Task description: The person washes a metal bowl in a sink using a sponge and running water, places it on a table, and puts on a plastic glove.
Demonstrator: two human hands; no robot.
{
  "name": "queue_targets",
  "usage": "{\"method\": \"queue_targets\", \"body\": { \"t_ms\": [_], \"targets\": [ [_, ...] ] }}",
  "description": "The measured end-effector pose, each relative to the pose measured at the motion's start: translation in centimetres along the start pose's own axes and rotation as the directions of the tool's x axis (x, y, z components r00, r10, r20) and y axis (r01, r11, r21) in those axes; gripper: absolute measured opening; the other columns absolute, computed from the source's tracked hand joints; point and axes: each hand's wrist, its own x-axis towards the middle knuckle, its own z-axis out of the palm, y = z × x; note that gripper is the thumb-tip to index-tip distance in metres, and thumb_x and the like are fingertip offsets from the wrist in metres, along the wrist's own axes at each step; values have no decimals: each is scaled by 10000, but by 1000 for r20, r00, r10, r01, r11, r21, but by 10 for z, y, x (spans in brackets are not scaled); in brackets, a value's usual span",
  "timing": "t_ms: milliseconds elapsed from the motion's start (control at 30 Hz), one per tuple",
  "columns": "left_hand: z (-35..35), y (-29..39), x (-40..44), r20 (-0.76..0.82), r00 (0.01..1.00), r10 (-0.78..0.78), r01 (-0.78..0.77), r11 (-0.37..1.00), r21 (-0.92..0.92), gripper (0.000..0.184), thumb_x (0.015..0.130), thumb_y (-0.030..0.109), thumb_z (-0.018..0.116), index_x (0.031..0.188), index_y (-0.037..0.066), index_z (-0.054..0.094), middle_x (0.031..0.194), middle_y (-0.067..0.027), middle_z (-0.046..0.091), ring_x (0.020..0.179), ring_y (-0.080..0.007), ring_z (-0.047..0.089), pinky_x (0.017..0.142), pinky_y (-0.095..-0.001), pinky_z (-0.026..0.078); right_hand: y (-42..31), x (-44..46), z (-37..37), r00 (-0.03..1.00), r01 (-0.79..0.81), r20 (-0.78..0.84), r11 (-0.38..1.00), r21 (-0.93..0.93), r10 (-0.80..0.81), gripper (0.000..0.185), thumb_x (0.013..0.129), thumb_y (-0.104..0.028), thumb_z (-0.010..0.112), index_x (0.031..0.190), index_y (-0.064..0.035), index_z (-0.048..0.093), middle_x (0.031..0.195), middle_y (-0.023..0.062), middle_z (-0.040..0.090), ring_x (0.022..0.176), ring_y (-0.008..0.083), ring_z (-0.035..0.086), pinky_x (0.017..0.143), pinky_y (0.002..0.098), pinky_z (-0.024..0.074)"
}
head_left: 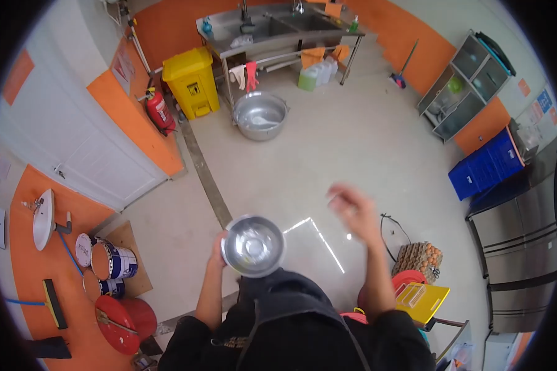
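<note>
My left hand (pixel 218 248) grips the rim of a shiny metal bowl (pixel 254 246) at its left side, in front of my dark apron. The bowl's inside faces up to me, and I see only reflections in it. My right hand (pixel 353 210) is raised out to the right, away from the bowl. It is blurred by motion, but its fingers look loosely apart, with nothing visible in them.
A large metal pot (pixel 260 117) stands on the floor by the steel sink counter (pixel 272 40) and yellow bin (pixel 192 83). At right are stacked egg trays (pixel 414 260) and a yellow board (pixel 430 303). Paint buckets (pixel 114 260) and a red bin (pixel 120 324) stand left.
</note>
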Motion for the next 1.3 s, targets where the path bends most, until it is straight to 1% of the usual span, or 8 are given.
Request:
{"method": "queue_targets", "body": {
  "t_ms": [100,267,667,833,1000,1200,1267,1300],
  "targets": [
    [24,50,34,-41,986,162,-167,973,-161,474,874,406,410,1140,32,528,1096,-130,584,993,-252,570,863,-412,466,-97,89,-66,759,577,-443,808,119,-477,215,758,-64,608,950,30,589,846,154,619,694,249,583,638,303,468],
    [-12,118,141,-192,922,336,-371,910,-188,502,884,440,373,1189,65,506,1162,-102,556,1073,-255,523,919,-422,420,-125,214,-74,301,953,-333,299,59,-894,204,765,-89,600,940,16,590,847,138,615,704,233,578,645,297,462],
    [130,318,472,3,909,416,-412,900,142,512,887,372,361,1271,42,437,1230,-157,506,1134,-277,487,990,-411,367,22,548,-122,251,968,-337,245,61,-907,186,783,-149,580,914,-18,592,848,100,604,727,195,566,663,284,449],
    [313,382,616,225,931,286,-260,956,-139,502,891,372,394,1276,53,430,1209,-130,522,1123,-265,484,980,-387,377,116,682,-180,227,974,-268,215,73,-936,183,790,-174,572,903,-32,592,849,85,600,736,179,561,671,279,444],
    [292,379,711,-294,907,302,-364,913,-184,450,889,418,430,1188,88,494,1202,-63,524,1054,-210,507,877,-446,424,178,813,-221,259,964,-330,222,145,-908,183,797,-199,564,893,-46,593,850,69,595,746,163,556,678,273,439],
    [438,421,776,-72,772,632,-635,760,-136,542,908,417,311,1329,80,366,1312,-110,438,1181,-263,438,1000,-436,348,267,984,-252,171,965,-311,94,246,-935,186,806,-229,555,880,-63,594,850,50,590,757,144,550,688,267,432],
    [326,383,840,-516,716,469,-619,769,-160,500,905,403,355,1247,53,452,1243,-111,490,1142,-246,451,994,-377,333,291,1033,-259,235,949,-357,134,286,-904,188,808,-239,552,876,-69,594,851,44,588,761,138,548,691,264,430],
    [325,369,833,-509,591,626,-627,753,198,489,905,403,361,1226,49,468,1214,-112,507,1110,-243,471,979,-378,350,301,1063,-265,271,936,-342,164,311,-900,189,810,-244,550,874,-72,594,851,41,587,763,134,547,692,263,429]
  ]
}}
